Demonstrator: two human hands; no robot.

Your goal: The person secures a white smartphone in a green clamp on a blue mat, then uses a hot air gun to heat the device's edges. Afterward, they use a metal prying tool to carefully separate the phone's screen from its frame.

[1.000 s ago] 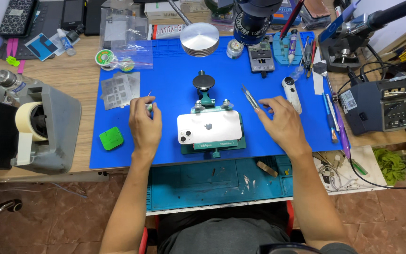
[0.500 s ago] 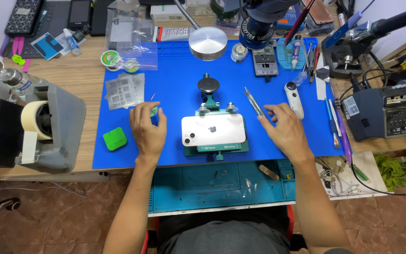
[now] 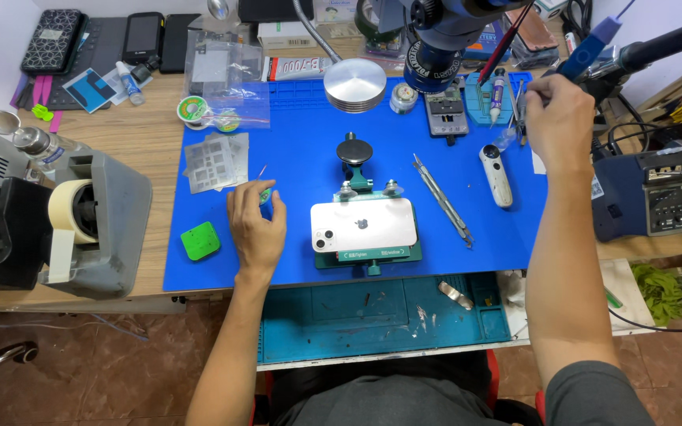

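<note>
A glossy white glass-backed phone (image 3: pixel 364 223) is clamped in a green metal holder (image 3: pixel 369 254) on a matt blue rubbery mat (image 3: pixel 301 142).
</note>
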